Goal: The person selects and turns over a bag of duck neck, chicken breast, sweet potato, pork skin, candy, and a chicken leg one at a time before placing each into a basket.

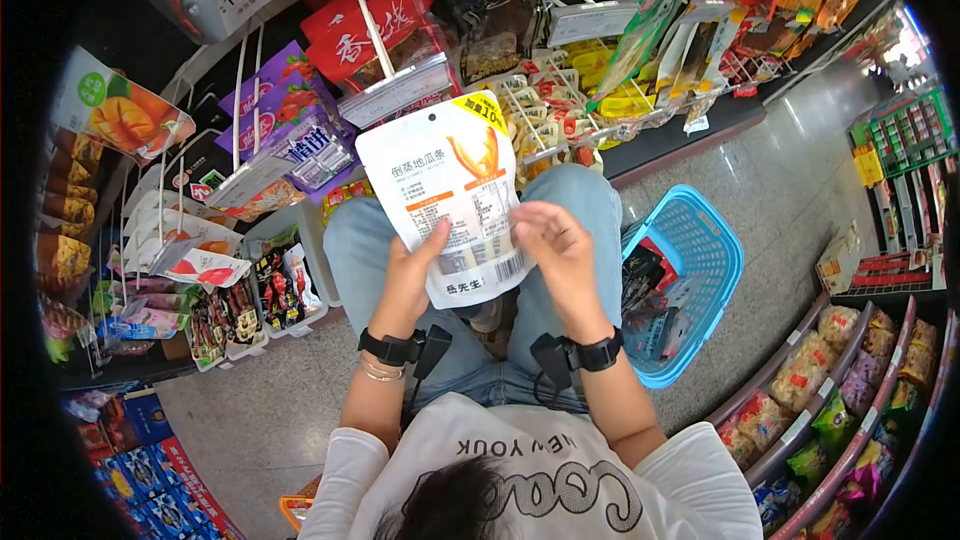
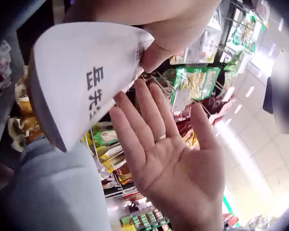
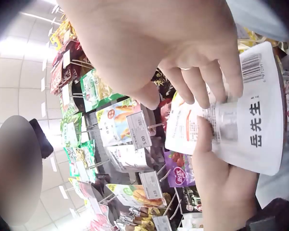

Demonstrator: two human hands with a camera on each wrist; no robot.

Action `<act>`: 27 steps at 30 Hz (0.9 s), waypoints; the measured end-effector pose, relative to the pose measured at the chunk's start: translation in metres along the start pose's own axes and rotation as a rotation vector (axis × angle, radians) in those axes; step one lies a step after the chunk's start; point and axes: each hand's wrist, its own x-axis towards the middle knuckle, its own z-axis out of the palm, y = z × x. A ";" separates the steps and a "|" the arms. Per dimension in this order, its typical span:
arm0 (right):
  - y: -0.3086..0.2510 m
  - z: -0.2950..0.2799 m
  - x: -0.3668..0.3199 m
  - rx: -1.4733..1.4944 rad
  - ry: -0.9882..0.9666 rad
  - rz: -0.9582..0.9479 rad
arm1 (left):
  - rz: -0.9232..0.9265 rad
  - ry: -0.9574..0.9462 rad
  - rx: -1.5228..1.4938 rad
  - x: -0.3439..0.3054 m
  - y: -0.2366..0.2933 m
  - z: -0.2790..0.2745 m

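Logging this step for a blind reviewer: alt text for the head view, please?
A crouching person's left hand and right hand hold a white snack pouch before hanging snack packets; a blue shopping basket stands to their right.

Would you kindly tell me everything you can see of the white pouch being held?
The pouch is white plastic film, held upright above the lap. Its face shows dark Chinese print, an orange picture, a yellow top corner, a clear window and a barcode at the bottom. The left hand grips its lower edge, thumb in front; the right hand pinches its right edge.
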 end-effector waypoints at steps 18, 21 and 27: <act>-0.001 -0.011 0.010 0.233 -0.138 0.134 | -0.005 -0.127 0.094 -0.004 -0.001 -0.005; -0.003 -0.009 0.009 0.215 -0.099 0.097 | 0.008 -0.123 0.121 -0.006 0.002 0.001; -0.001 -0.010 0.006 0.044 0.004 -0.056 | 0.031 -0.120 0.187 -0.010 -0.001 0.020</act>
